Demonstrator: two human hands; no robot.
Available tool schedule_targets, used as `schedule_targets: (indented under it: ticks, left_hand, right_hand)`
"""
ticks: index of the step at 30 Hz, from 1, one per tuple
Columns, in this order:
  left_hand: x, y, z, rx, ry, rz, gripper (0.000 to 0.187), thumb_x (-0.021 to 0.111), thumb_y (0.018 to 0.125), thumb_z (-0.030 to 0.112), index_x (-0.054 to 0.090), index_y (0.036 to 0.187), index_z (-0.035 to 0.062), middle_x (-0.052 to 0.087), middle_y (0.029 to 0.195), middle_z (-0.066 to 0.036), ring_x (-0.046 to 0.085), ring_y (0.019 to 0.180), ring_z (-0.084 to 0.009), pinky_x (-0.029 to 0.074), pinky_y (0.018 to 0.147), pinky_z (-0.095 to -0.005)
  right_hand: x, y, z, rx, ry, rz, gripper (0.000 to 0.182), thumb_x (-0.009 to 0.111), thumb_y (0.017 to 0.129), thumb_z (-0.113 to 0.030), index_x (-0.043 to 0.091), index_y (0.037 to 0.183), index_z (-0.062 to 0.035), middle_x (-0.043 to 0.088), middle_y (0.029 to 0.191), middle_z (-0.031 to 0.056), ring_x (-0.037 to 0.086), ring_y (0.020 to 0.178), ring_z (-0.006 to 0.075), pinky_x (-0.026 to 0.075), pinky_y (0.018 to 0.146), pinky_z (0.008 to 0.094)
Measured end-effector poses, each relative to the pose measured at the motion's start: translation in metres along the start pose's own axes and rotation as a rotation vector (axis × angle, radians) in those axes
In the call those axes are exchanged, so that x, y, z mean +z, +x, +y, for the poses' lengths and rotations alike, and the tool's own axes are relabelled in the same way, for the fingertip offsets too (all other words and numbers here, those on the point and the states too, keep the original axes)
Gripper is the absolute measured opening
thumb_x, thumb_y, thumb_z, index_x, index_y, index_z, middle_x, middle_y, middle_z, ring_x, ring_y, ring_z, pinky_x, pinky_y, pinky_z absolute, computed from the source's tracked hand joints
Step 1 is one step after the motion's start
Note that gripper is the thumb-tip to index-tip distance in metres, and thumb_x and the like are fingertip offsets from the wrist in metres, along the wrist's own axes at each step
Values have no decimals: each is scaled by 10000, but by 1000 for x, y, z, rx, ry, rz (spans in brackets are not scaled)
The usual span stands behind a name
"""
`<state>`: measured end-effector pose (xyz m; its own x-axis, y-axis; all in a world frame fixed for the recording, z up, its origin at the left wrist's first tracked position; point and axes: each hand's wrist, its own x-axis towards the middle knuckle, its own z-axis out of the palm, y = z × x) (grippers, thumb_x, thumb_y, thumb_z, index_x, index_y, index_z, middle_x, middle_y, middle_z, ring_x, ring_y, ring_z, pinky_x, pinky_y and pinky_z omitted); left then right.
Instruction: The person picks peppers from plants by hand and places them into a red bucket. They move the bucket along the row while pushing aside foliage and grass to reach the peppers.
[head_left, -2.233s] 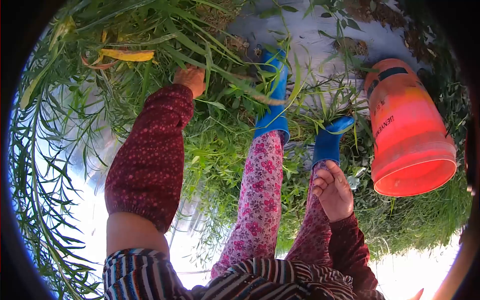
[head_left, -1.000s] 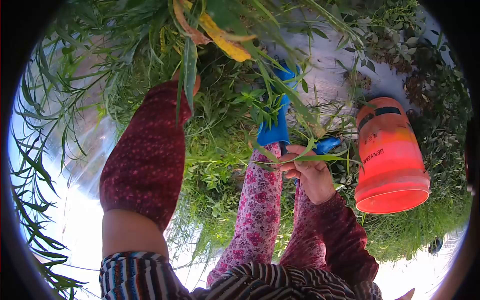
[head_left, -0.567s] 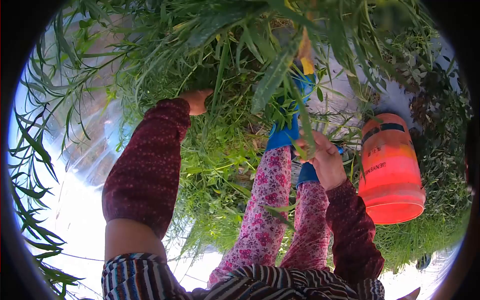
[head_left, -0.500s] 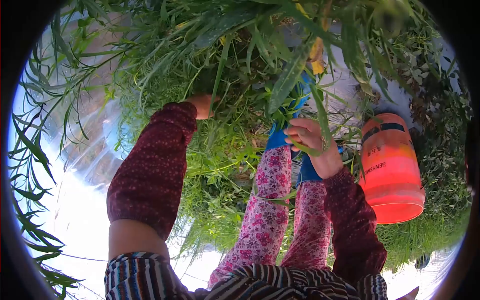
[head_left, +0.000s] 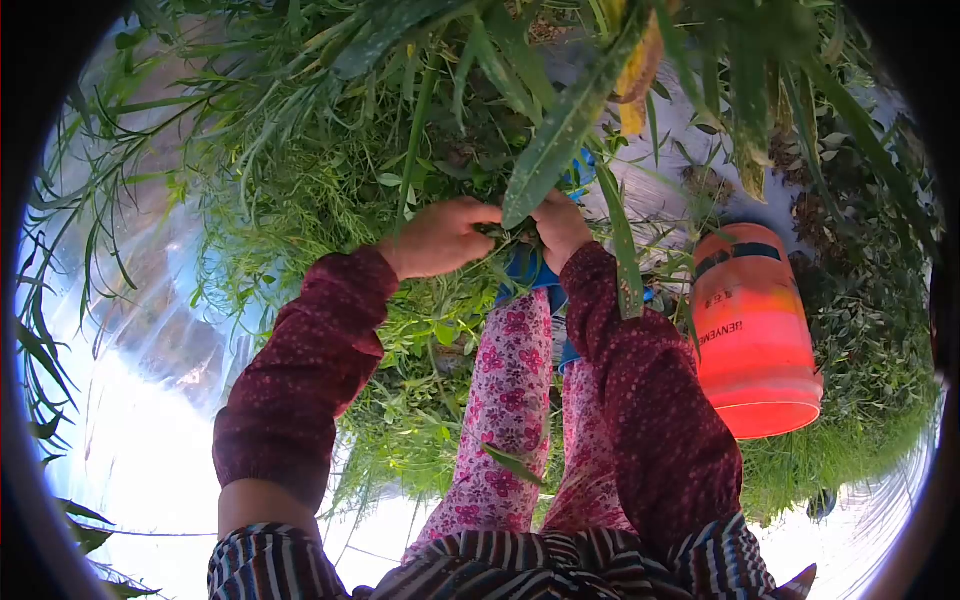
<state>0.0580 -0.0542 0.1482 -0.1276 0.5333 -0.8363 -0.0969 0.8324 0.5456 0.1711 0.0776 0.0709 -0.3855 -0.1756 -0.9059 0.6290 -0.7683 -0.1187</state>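
Observation:
Both hands meet among green stems, just above the blue footwear (head_left: 522, 272). My left hand (head_left: 440, 238) has its fingers pinched together at the stems; what lies between the fingertips is too small to name. Close beside it, my right hand (head_left: 560, 226) is partly covered by a long spotted leaf (head_left: 570, 135), and its fingertips are hidden. Dark red sleeve covers (head_left: 300, 360) reach to both wrists. Leafy green plants (head_left: 290, 200) surround the hands.
A red-orange bucket (head_left: 755, 335) lies at the right, its open end toward the bottom. Long leaves, one yellowed (head_left: 638, 80), hang across the top. Flowered trouser legs (head_left: 505, 410) extend below the hands. Plastic sheeting (head_left: 150, 330) shows at the left.
My left hand has come out of the foliage and moved right. My right hand has moved left and up, so the two now meet. The view has shifted slightly.

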Motion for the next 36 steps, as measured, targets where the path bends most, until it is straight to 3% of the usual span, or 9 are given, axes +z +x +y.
schedule_targets:
  ticks: [5, 8, 17, 19, 23, 29, 30, 33, 36]
  left_hand:
    - [-10, 29, -43, -286, -433, 217, 455, 594, 764, 114, 502, 1199, 14, 502, 1219, -168, 558, 984, -337, 480, 844, -378]
    - [13, 54, -43, 73, 512, 459, 397, 621, 750, 158, 558, 1105, -8, 510, 1169, -161, 517, 1046, -347, 436, 890, -411]
    - [14, 24, -2, -84, 564, 360, 216, 538, 796, 250, 589, 854, 48, 613, 731, -153, 602, 669, -345, 478, 633, -457]
    - [19, 12, 24, -199, 600, 94, 213, 528, 799, 248, 578, 878, 56, 614, 746, -149, 604, 672, -336, 482, 640, -444]
    - [5, 24, 15, -11, 409, 526, 110, 538, 794, 130, 589, 857, 55, 627, 762, -132, 612, 733, -331, 495, 656, -412]
    - [0, 132, -6, -142, 881, 269, 363, 607, 822, 248, 554, 1114, 39, 618, 988, -181, 620, 843, -335, 493, 752, -448]
    - [7, 155, -71, 151, 991, 476, 493, 627, 815, 240, 466, 1245, 62, 603, 1020, -199, 629, 835, -328, 510, 694, -438]
    - [2, 167, -59, -271, 683, 233, 610, 633, 813, 222, 362, 1333, 55, 609, 951, -207, 637, 719, -307, 527, 585, -392]
    - [1, 145, -52, -368, 611, 239, 468, 584, 838, 185, 441, 1274, 96, 547, 1119, -181, 581, 916, -329, 504, 742, -415]
  right_hand:
    - [-7, 1, -4, 42, 20, -32, 310, 518, 879, -70, 525, 1183, -9, 627, 1008, 73, 603, 773, 147, 502, 722, 275]
    - [-4, 4, -1, 2, 4, -78, 301, 524, 873, -72, 531, 1166, -7, 623, 989, 76, 604, 749, 145, 490, 711, 267]
    - [3, 4, 12, -41, -38, -65, 324, 568, 866, -105, 528, 1158, 28, 636, 935, 70, 600, 702, 135, 471, 705, 281]
    - [11, 0, 7, -27, -187, 17, 364, 560, 874, -101, 496, 1201, 43, 640, 921, 73, 592, 670, 124, 481, 693, 291]
    - [18, 2, 22, -93, -250, 4, 353, 550, 872, -91, 513, 1195, 48, 645, 867, 69, 582, 631, 117, 490, 609, 274]
    - [27, 14, 51, -270, -535, 38, 407, 561, 829, -186, 532, 1222, -81, 657, 883, 119, 620, 651, 192, 504, 591, 328]
    - [27, 1, 35, -210, -535, 10, 421, 556, 834, -203, 512, 1243, -113, 649, 903, 132, 625, 695, 229, 506, 625, 354]
    - [25, -17, 11, -120, -591, -67, 453, 544, 845, -243, 467, 1286, -177, 630, 959, 157, 630, 806, 299, 507, 704, 403]
    - [21, 7, 51, -362, -864, -46, 452, 521, 864, -278, 438, 1287, -141, 596, 1042, 175, 603, 926, 308, 484, 771, 416]
